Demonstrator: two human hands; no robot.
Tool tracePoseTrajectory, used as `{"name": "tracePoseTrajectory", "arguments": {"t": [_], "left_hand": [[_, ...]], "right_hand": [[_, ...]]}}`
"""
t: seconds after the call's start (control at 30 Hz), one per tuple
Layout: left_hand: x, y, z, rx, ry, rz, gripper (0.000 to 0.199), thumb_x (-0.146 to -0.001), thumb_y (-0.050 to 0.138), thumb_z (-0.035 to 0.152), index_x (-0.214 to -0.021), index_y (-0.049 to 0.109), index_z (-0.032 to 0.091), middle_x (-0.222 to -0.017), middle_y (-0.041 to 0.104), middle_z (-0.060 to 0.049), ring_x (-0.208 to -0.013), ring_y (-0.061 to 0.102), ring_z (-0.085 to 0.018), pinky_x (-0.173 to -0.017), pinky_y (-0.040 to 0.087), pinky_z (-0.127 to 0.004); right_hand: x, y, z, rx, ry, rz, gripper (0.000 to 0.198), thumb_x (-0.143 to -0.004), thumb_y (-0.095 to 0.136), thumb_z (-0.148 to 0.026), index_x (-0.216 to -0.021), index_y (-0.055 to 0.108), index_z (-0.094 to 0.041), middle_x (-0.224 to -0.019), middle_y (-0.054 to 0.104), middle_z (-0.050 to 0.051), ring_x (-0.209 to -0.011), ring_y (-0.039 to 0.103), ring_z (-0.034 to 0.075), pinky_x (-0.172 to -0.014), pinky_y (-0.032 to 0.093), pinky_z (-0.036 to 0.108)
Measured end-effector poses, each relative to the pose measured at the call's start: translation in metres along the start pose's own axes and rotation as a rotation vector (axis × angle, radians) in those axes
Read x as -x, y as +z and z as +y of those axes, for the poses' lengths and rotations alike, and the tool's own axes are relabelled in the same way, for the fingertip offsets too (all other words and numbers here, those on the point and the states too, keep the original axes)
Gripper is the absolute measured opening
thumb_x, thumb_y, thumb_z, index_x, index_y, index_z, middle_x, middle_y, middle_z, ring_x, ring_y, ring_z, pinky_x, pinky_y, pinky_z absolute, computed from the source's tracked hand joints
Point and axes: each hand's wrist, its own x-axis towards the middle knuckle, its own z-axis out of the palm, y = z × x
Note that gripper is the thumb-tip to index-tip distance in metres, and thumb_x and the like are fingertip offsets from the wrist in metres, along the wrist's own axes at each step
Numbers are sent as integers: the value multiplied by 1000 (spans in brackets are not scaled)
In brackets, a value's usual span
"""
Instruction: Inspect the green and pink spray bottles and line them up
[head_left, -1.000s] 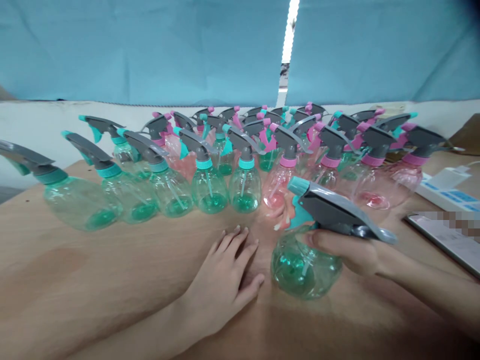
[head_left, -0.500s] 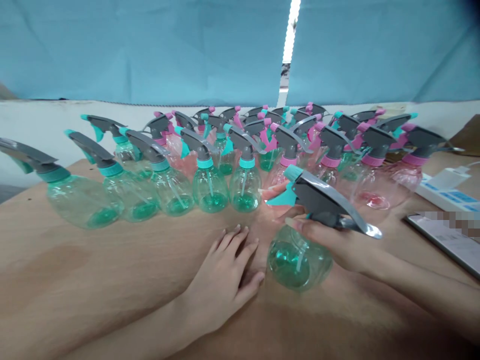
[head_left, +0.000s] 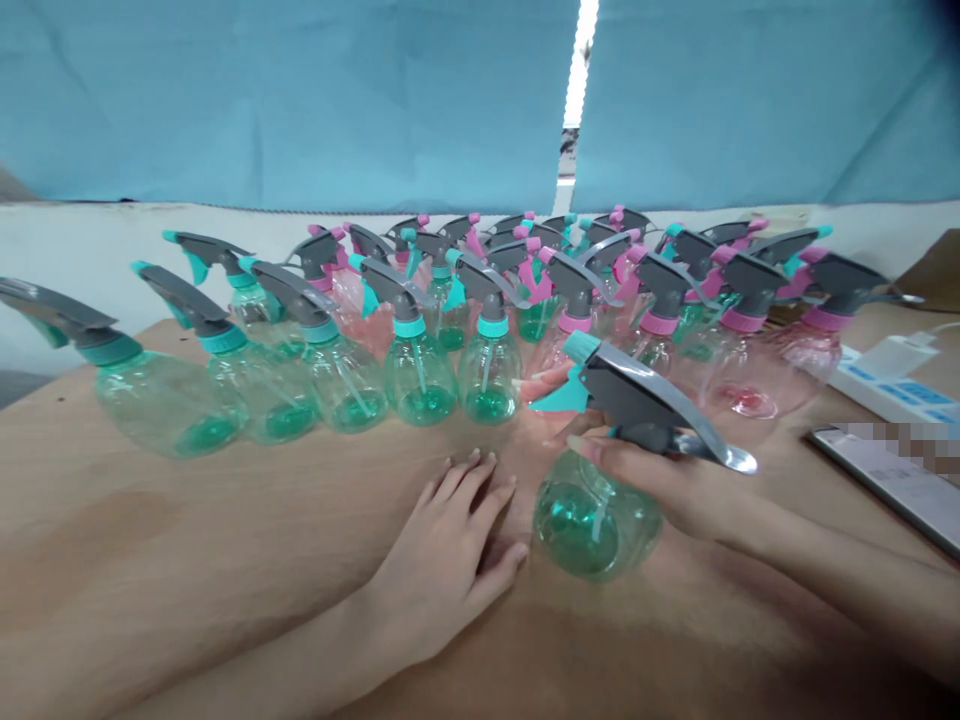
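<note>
A blue cloth (head_left: 300, 100), softly creased, spans the back. The table (head_left: 112, 560) has a smooth wood-grain top on which a knocked bottle might slide. Crowded across it stand green and pink spray bottles (head_left: 421, 370); a bump to one could topple neighbours, since their grey heads look top-heavy over thin, clear, rounded bodies. At the right, a white power strip (head_left: 877, 385) and a flat, glossy phone (head_left: 892, 490) could get wet if something leaked, though I cannot tell whether any bottle contains liquid. The held bottle (head_left: 577, 530), green and bulbous, is tilted in front of the others; whether its base touches the tabletop is unclear. The right hand (head_left: 652, 475) has its fingers wrapped around the neck, and that slick curved plastic could twist away under a loose grip. Just beside it, the left hand (head_left: 427, 560) rests on the wood, fingers loosely spread, grasping nothing. The small turquoise trigger (head_left: 562, 396), thin and curved, might be squeezed accidentally by the nearby fingers; I cannot tell whether they press it.
</note>
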Motion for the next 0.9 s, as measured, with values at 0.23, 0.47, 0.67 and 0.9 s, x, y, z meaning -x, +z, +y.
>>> {"name": "tracePoseTrajectory", "arguments": {"t": [0.23, 0.47, 0.67, 0.9], "left_hand": [[1, 2, -1, 0, -1, -3, 48, -93, 49, 40, -134, 46, 15, -140, 46, -15, -131, 37, -31, -106, 31, -52], [1, 2, -2, -5, 2, -3, 49, -93, 50, 41, -134, 46, 14, -141, 45, -15, -132, 36, -31, -106, 31, -51], [1, 1, -1, -6, -2, -13, 48, -94, 50, 41, -133, 48, 14, -141, 45, -15, -131, 37, -31, -105, 32, -52], [0, 1, -1, 2, -1, 2, 48, -93, 50, 41, -133, 48, 14, -140, 46, -15, -131, 37, -31, -105, 32, -51]], "right_hand": [[-1, -1, 1, 3, -25, -8, 32, -75, 57, -22, -106, 64, -26, -65, 59, -2, -53, 52, 13, -50, 47, 25], [1, -1, 3, 7, 2, -33, 29, -77, 56, -25, -105, 64, -27, -63, 52, -2, -54, 50, 14, -49, 45, 25], [0, -1, 2, -10, 26, -52, 28, -76, 54, -25, -102, 65, -27, -63, 52, -2, -53, 50, 14, -51, 44, 27], [-2, -3, -1, -26, -33, -94, 29, -72, 52, -21, -98, 65, -26, -60, 52, -3, -51, 51, 13, -51, 46, 27]]}}
